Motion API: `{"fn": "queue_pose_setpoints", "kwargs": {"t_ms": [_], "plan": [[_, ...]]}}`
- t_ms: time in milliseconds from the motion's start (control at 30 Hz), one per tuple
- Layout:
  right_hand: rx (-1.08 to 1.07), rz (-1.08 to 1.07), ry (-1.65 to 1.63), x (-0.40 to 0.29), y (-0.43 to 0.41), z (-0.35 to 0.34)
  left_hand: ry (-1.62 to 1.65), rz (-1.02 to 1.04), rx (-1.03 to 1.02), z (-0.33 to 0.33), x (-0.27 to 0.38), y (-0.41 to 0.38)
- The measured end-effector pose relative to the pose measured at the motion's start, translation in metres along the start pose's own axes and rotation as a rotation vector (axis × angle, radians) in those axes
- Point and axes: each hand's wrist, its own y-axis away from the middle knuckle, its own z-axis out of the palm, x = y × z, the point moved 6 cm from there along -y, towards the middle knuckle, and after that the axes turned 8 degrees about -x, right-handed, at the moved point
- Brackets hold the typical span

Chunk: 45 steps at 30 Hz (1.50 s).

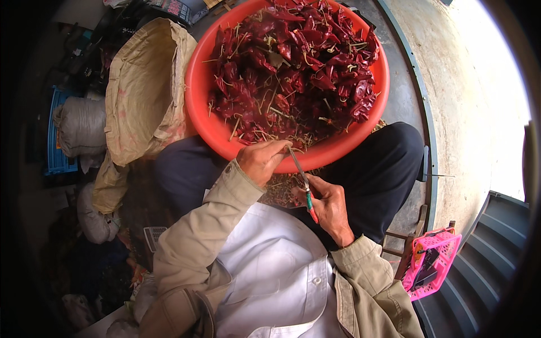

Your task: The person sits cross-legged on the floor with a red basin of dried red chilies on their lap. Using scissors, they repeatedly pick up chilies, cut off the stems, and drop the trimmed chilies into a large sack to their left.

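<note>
My right hand [327, 205] grips a pair of scissors [300, 165] with green and red handles; the narrow metal blades point up and left. At the near rim of a red plastic basin [198, 101], my left hand [262, 160] has its fingertips together beside the blade tips. Whether a chili stem is pinched there cannot be made out. Dried red chili peppers [296, 63] with pale stems are heaped in the basin. Loose stems and bits lie among them at the near side.
An open-mouthed tan sack [139, 93] stands left of the basin. Cut stems [281, 188] litter the area between my knees. A pink plastic basket [439, 270] with a black device sits at lower right. Stuffed bags [80, 126] and a blue crate [55, 143] are at far left.
</note>
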Motion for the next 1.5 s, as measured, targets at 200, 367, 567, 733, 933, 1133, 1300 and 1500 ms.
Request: {"fn": "queue_pose_setpoints", "kwargs": {"t_ms": [200, 367, 567, 733, 933, 1133, 1300, 1500], "plan": [[-0.190, 0.188, -0.370, 0.003, 0.007, 0.013, 0.143, -0.151, -0.101, 0.005, -0.012, 0.008], [-0.331, 0.204, -0.793, 0.010, 0.007, 0.027, 0.486, -0.181, -0.004, 0.016, -0.021, 0.011], [-0.132, 0.144, -1.138, 0.022, -0.016, 0.006, 0.477, -0.303, 0.052, 0.006, -0.034, 0.005], [-0.177, 0.245, -1.145, 0.037, -0.016, 0.023, 0.015, -0.364, 0.043, -0.003, -0.054, -0.029], [-0.094, 0.269, -0.821, 0.049, -0.015, 0.015, -0.324, -0.590, -0.011, 0.007, -0.102, -0.081], [-0.062, 0.282, -0.651, 0.052, -0.018, 0.012, -0.483, -0.707, -0.039, 0.014, -0.128, -0.107], [-0.080, 0.254, -0.595, 0.048, -0.017, 0.014, -0.350, -0.688, -0.048, 0.014, -0.139, -0.102], [-0.073, 0.236, -0.434, 0.036, -0.014, 0.013, -0.101, -0.345, 0.168, 0.000, -0.111, -0.072]]}}
